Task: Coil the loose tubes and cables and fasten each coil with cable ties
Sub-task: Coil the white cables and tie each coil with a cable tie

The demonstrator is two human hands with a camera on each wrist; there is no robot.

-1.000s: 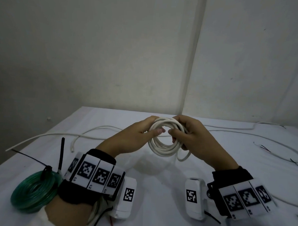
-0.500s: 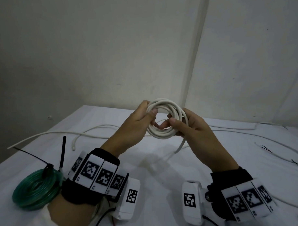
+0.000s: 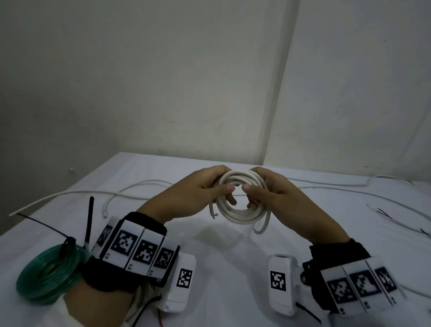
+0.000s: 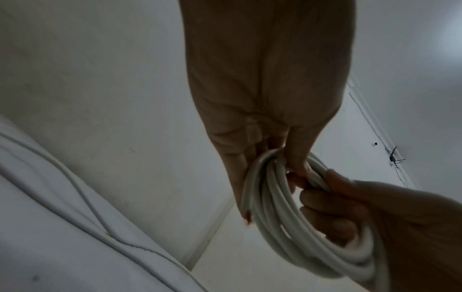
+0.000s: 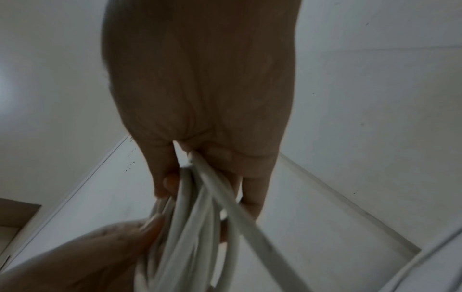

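Observation:
A white cable coil hangs upright above the table centre, held from both sides. My left hand grips its left side, thumb through the ring. My right hand grips the right side, fingers curled round the strands. A short cut end with bare wire tips sticks out at the lower left, and one loose loop sags below on the right. A green tube coil lies at the near left, bound with black cable ties.
Loose white cables trail across the white table at the left, and more cables run along the back and right, some with dark wire ends. Walls meet in a corner behind.
Both hands have lowered the white coil from a raised position back down in front of me and turned it; the cut end now hangs at its lower left.

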